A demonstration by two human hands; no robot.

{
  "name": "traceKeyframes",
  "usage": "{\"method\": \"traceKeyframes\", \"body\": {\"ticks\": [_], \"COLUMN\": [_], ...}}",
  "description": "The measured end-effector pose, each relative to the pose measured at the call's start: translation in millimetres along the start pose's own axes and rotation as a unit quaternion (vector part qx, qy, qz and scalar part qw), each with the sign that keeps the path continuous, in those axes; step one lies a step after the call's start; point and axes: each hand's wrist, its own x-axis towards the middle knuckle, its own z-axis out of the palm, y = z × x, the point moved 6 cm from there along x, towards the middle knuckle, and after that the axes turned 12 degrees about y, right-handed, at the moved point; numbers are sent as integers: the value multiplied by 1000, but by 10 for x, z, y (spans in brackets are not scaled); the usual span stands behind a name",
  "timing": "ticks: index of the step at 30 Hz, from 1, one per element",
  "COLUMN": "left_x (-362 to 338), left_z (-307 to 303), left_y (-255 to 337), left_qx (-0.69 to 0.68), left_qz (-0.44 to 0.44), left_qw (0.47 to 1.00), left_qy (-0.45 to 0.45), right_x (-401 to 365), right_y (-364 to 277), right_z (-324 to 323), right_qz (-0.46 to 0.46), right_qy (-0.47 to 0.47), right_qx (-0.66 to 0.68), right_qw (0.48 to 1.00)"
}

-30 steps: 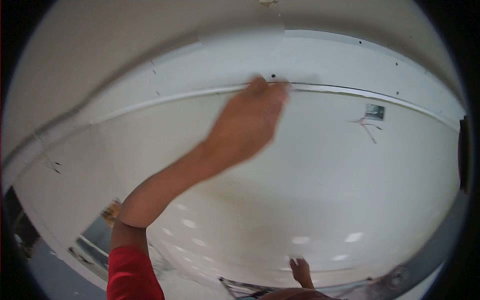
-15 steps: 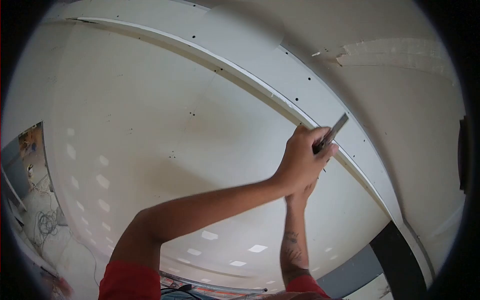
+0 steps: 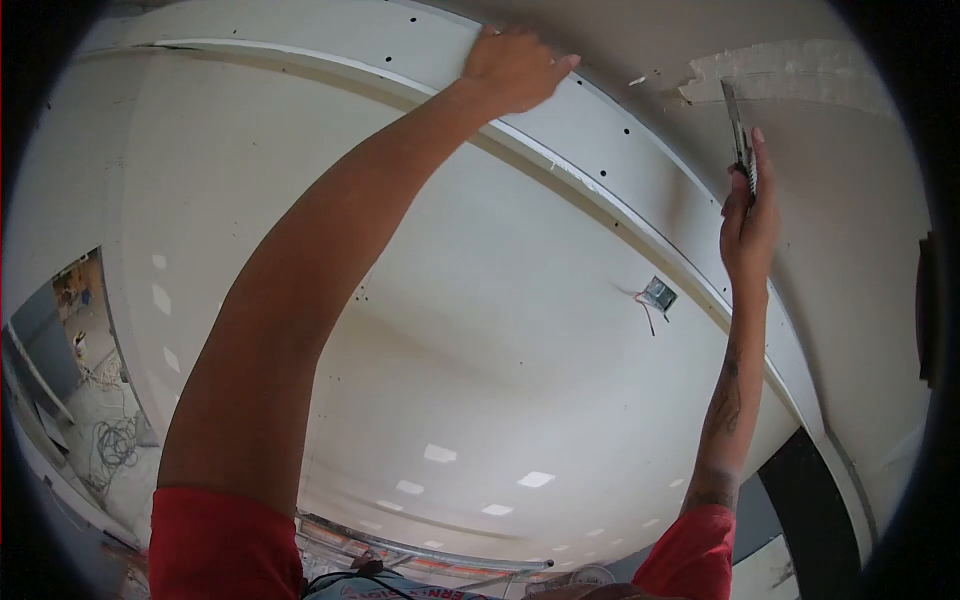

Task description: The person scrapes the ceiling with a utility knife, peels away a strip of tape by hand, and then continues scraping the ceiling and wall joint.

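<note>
My right hand (image 3: 752, 230) is raised at the upper right, wrapped around a utility knife (image 3: 742, 150). The knife's long blade points up, in front of a rough patch on the ceiling. At the top, my left hand (image 3: 515, 72) lies against a white plasterboard strip (image 3: 660, 180) dotted with dark screw heads. Its thumb sticks out to the right, and its fingertips are at the strip's upper edge, partly hard to see. Nothing shows in that hand.
A metal electrical box (image 3: 658, 294) with loose wires is set in the large white wall panel (image 3: 480, 300) below the strip. A doorway (image 3: 80, 310) and coiled cable (image 3: 115, 445) are at the left. Metal scaffold tubing (image 3: 430, 555) runs along the bottom.
My hands were together around the knife; now they are apart. The left moved up and left onto the strip, and the right moved up and right with the knife. The electrical box came into sight.
</note>
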Motion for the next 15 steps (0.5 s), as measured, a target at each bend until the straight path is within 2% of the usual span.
{"method": "traceKeyframes", "body": {"ticks": [2,5,6,8,10,12,13,15], "left_x": [-93,-68,-65,-57,-55,-70,-64,-76], "left_z": [40,67,13,-79,-53,-52,-53,-43], "left_y": [-68,-67,-31,3,-34,-34,-39,-45], "left_qx": [14,29,43,61,38,34,30,27], "left_qz": [3,-6,21,49,0,1,5,-1], "left_qw": [1000,997,998,997,994,997,999,1000], "left_qy": [-23,-76,-47,-22,-98,-62,-26,-12], "right_x": [69,49,72,113,164,211,212,209], "right_y": [-23,30,27,-74,-61,-58,-103,-167], "right_z": [-9,-28,-13,-3,43,85,96,128], "right_qz": [-145,-184,-182,-258,-247,-240,-265,-292], "right_qy": [27,39,34,65,59,56,81,112], "right_qx": [-21,-22,-22,-58,-86,-115,-114,-112], "right_qw": [989,982,982,962,963,962,954,943]}}
